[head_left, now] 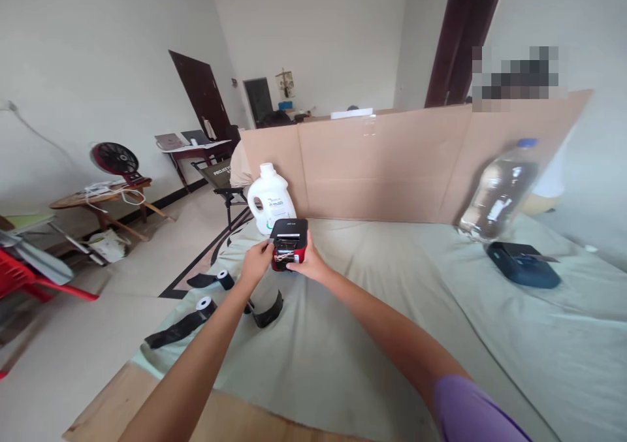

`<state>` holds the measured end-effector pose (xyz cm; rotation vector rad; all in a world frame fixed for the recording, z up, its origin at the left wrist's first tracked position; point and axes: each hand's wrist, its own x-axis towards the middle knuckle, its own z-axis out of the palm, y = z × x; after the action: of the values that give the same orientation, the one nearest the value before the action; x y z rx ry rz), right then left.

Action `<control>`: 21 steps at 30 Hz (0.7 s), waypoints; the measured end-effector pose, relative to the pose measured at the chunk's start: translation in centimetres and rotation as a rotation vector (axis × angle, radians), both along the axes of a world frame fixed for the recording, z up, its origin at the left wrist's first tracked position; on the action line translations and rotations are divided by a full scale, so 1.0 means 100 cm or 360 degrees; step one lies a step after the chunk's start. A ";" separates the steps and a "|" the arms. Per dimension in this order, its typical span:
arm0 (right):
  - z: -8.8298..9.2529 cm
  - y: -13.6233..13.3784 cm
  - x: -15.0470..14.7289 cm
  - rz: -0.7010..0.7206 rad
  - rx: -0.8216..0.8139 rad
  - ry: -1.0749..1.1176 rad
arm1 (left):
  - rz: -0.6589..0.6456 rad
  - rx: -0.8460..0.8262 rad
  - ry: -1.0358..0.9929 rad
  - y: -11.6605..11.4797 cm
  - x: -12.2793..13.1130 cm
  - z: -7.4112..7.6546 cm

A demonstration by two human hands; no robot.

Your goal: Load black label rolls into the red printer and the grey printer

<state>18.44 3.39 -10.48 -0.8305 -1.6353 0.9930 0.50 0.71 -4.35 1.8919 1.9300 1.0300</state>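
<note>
A small black and red device, with an opening in its front, is held upright over the cloth-covered table. My left hand is closed at its left edge, fingertips against the casing. On the other side, my right hand grips the right edge and lower front. Right behind the device stands a white jug. Rolls with black strips, one nearer and one farther, lie left of my left forearm. A curled black strip rests between my forearms.
A cardboard panel stands across the table's back. To the right are a large clear bottle with a blue cap and a dark blue device. A person is partly visible behind the panel at right. A fan stands at left.
</note>
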 end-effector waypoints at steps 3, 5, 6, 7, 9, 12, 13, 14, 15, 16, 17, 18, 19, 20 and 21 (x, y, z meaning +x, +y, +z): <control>0.016 -0.049 0.060 -0.0011 0.0020 0.0187 | -0.0134 0.0141 -0.0044 -0.046 0.057 0.006; 0.027 -0.082 0.101 -0.0061 0.0037 0.0246 | -0.0194 0.0203 -0.0183 -0.076 0.102 0.003; 0.030 -0.097 0.120 -0.0111 0.0029 0.0249 | -0.0217 0.0232 -0.0298 -0.089 0.124 -0.002; 0.032 -0.111 0.139 -0.0163 0.0018 0.0248 | -0.0247 0.0241 -0.0413 -0.101 0.145 -0.008; 0.033 -0.134 0.169 -0.0281 -0.0024 0.0237 | -0.0331 0.0246 -0.0611 -0.120 0.182 -0.021; 0.027 -0.153 0.198 -0.0459 -0.0130 0.0248 | -0.0428 0.0260 -0.0788 -0.135 0.218 -0.039; 0.024 -0.156 0.204 -0.0495 -0.0162 0.0261 | -0.0436 0.0280 -0.0821 -0.137 0.225 -0.042; 0.022 -0.158 0.207 -0.0514 -0.0183 0.0276 | -0.0437 0.0302 -0.0845 -0.138 0.230 -0.045; 0.019 -0.159 0.209 -0.0521 -0.0189 0.0293 | -0.0435 0.0320 -0.0864 -0.137 0.233 -0.046; 0.017 -0.159 0.209 -0.0522 -0.0181 0.0307 | -0.0439 0.0327 -0.0886 -0.136 0.235 -0.048; 0.015 -0.159 0.209 -0.0522 -0.0165 0.0318 | -0.0449 0.0324 -0.0915 -0.134 0.236 -0.049; 0.014 -0.159 0.209 -0.0525 -0.0146 0.0322 | -0.0465 0.0316 -0.0957 -0.132 0.237 -0.050; 0.013 -0.159 0.208 -0.0526 -0.0128 0.0319 | -0.0487 0.0309 -0.1008 -0.130 0.238 -0.052; 0.011 -0.159 0.208 -0.0527 -0.0111 0.0313 | -0.0514 0.0306 -0.1066 -0.128 0.238 -0.054; 0.011 -0.159 0.208 -0.0531 -0.0094 0.0309 | -0.0539 0.0308 -0.1127 -0.127 0.239 -0.056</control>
<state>39.22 -12.49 -9.42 -0.9778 -1.2584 0.8586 24.42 -11.96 -9.93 1.5510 1.1082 1.5370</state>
